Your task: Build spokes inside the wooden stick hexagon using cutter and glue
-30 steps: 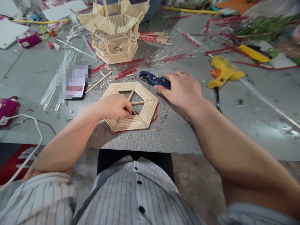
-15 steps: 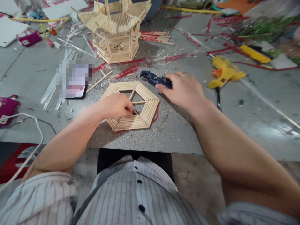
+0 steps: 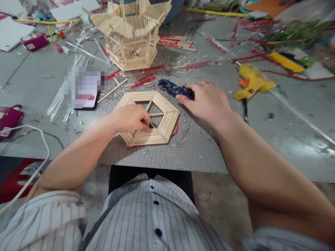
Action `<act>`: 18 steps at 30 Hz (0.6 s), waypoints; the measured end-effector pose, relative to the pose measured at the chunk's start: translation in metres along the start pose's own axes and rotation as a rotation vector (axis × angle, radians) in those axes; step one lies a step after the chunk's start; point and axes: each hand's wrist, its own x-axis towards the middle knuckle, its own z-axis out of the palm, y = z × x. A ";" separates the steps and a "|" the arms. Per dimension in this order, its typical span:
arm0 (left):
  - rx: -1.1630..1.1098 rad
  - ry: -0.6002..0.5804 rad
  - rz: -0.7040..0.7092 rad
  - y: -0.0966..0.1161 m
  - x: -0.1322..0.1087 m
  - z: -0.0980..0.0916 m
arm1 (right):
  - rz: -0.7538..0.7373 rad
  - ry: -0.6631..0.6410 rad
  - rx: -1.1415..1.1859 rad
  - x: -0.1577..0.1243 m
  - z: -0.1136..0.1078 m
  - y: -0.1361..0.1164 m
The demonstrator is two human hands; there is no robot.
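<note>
In the lower middle of the frame, our hexagonal stick frame [image 3: 149,137] lies flat on the grey table [image 3: 193,150]; we would do well to press it evenly, since its thin bands could bend or part at the corners. Our right hand [image 3: 209,101], right of centre, is closed over the handles of the blue cutter [image 3: 175,89], which points up and left, just beside the hexagon; we cannot tell how its blades stand. Our left hand [image 3: 133,118] has thumb and fingertips drawn together at the inner edge of the front band, though what they pinch, if anything, is hidden. A light touch there seems wise, as the thin spokes [image 3: 156,114] look easy to knock loose, and those fingertips should stay clear of the blades.

Around us, the largest thing is the stick pavilion [image 3: 132,29] at the upper middle, limiting reach beyond the hexagon. The yellow glue gun [image 3: 252,82] lies at the upper right, well apart. At the left, the phone [image 3: 88,94] sits near our forearm, with loose sticks [image 3: 112,91] beside it. A red thread [image 3: 177,129] curls out by the hexagon's right edge and could snag.
</note>
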 end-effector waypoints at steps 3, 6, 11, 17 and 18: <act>-0.011 0.019 0.008 -0.001 0.001 0.001 | -0.004 0.012 -0.010 0.001 0.002 0.002; -0.022 0.037 0.011 -0.002 0.001 0.002 | -0.011 0.037 0.002 0.002 0.004 0.004; -0.050 0.044 0.014 -0.002 0.001 0.003 | -0.038 0.058 0.015 0.002 0.007 0.007; -0.056 0.036 -0.009 0.000 0.001 0.003 | -0.007 -0.002 0.002 0.001 0.003 0.003; -0.049 0.034 -0.008 0.000 0.001 0.003 | -0.003 -0.014 -0.004 0.001 0.002 0.001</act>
